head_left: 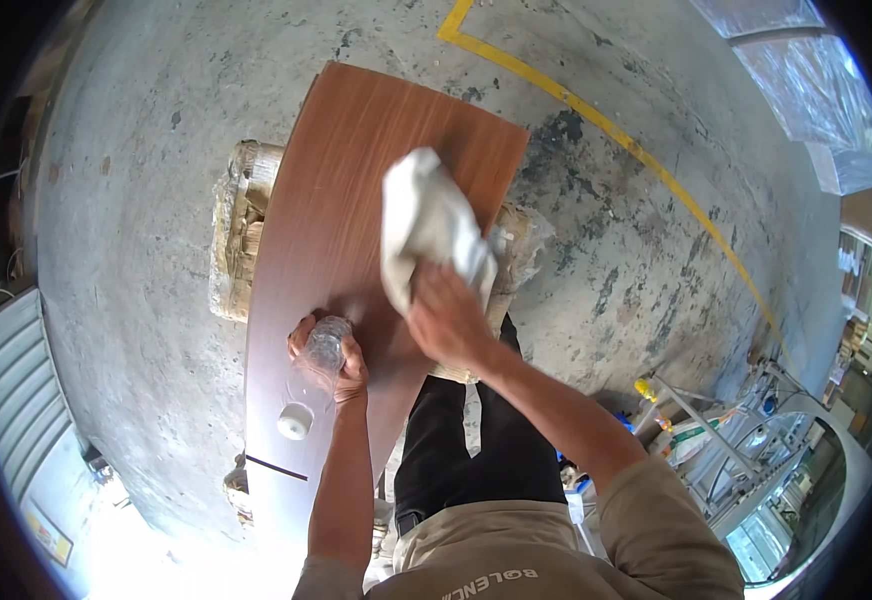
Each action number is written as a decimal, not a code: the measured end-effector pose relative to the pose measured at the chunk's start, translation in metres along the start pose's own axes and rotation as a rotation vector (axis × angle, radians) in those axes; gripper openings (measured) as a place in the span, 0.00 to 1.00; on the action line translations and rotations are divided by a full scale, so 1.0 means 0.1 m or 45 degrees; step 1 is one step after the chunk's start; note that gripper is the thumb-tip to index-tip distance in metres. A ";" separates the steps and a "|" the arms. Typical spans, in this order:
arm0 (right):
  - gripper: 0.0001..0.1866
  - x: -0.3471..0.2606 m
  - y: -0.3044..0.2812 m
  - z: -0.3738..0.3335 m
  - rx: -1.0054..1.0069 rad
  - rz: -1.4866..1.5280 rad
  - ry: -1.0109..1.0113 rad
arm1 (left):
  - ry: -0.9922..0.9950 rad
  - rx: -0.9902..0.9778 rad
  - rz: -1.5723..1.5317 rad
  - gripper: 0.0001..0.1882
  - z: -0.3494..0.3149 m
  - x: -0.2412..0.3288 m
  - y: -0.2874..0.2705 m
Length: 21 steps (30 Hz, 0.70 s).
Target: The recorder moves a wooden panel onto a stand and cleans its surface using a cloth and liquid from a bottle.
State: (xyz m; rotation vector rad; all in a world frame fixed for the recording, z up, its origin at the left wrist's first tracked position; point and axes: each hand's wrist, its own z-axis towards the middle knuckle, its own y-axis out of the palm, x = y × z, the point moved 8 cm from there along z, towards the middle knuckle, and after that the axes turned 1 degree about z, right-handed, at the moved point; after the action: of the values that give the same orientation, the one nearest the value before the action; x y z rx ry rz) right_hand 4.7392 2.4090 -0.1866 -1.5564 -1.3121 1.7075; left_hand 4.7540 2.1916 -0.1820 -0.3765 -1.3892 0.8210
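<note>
A long reddish-brown wood-grain panel (386, 130) lies in front of me. My left hand (352, 368) is closed around a clear plastic bottle (328, 340) over the panel's left part. The bottle is tilted, its white cap (295, 421) pointing back toward me. In my right hand (448, 312) is a crumpled white cloth (426, 205), bunched ahead of the fingers and slightly blurred by motion. The cloth is over the panel's right part; whether it touches the surface I cannot tell.
Brown wrapped bundles (234, 250) show under both long sides of the panel. A thin dark strip (276, 467) crosses its near left end. A yellow line (616, 130) runs over the stained concrete floor. At lower right stands a metal frame (726, 450) beside a rounded glass-like piece.
</note>
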 end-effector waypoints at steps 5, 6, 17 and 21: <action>0.13 0.29 -0.62 0.74 -0.003 0.150 -0.094 | -0.037 0.031 0.144 0.42 -0.02 -0.09 -0.12; 0.16 0.52 -0.77 1.08 -0.061 -0.021 -0.012 | -0.036 0.033 0.141 0.42 0.01 -0.04 -0.12; 0.22 -0.28 -0.05 0.41 -0.158 -0.075 -0.577 | 0.061 0.082 0.308 0.42 -0.01 0.02 -0.13; 0.18 0.02 -0.43 1.93 -0.133 0.027 -0.653 | 0.026 0.104 0.304 0.40 0.07 0.14 -0.06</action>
State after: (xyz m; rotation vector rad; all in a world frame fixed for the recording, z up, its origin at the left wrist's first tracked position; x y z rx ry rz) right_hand 4.5470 2.3664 -0.1703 -1.2262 -1.6508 2.1747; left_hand 4.7485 2.1955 -0.1665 -0.4926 -1.3024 1.0633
